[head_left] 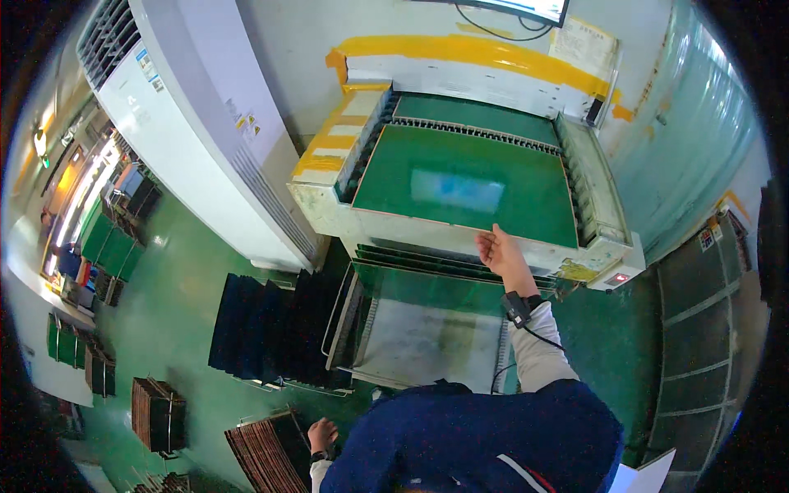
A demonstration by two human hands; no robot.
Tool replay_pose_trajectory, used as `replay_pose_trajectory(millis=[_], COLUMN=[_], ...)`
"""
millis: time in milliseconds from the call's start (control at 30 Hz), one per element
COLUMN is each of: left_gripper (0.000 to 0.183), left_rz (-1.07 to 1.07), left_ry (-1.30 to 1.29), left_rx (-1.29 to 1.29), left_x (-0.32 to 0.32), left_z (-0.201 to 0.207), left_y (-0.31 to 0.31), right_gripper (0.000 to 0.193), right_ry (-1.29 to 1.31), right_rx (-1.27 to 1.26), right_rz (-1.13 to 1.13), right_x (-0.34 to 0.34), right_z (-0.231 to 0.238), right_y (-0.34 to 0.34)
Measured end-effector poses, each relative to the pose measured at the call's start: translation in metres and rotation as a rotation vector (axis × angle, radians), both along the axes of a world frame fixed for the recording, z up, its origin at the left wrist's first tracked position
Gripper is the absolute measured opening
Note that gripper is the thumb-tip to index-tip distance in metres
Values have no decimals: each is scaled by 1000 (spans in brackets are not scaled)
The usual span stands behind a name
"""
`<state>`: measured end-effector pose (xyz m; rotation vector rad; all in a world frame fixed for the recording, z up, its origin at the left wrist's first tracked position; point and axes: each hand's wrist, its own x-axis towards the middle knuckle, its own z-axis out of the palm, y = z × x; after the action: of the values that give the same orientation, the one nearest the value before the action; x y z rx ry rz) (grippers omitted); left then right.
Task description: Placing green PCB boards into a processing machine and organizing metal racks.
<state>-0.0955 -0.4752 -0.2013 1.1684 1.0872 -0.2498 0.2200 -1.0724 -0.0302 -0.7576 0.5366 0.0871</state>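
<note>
A large flat green panel lies on the rollers of a white machine, with a patch of light reflected on it. Across a strip of rollers behind it is another green panel. My right hand is at the front edge of the nearer panel, its fingers loosely bent and a fingertip overlapping the edge; whether it touches cannot be told. Low at my left side, my left hand hangs with slightly curled fingers and nothing seen in it. Beside it stands a stack of brown-edged panels.
Below the machine stands a rack with upright panels at its far side. Left of it are dark racks. A tall white air conditioner stands left of the machine; a clear plastic curtain and a dark grid-framed panel are right.
</note>
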Motion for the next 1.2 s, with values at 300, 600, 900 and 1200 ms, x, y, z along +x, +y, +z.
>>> replay_pose_trajectory(millis=[300,600,900,1200], left_gripper=[14,23,26,21], left_rz=[12,-9,-18,13], left_ry=[-110,-68,-52,-118], left_rx=[-116,-98,-128,-256], left_x=[1,-6,-15,-20], left_z=[-7,-1,-33,-34], left_y=[2,8,29,36], right_gripper=[39,24,41,29], right_ry=[46,-285,-295,-212], right_rx=[-543,-1883,-2076,-2002], right_rz=[217,359,321,351], right_x=[-22,-54,-81,-69], right_z=[-12,-26,-27,-47], right_y=[43,92,119,111])
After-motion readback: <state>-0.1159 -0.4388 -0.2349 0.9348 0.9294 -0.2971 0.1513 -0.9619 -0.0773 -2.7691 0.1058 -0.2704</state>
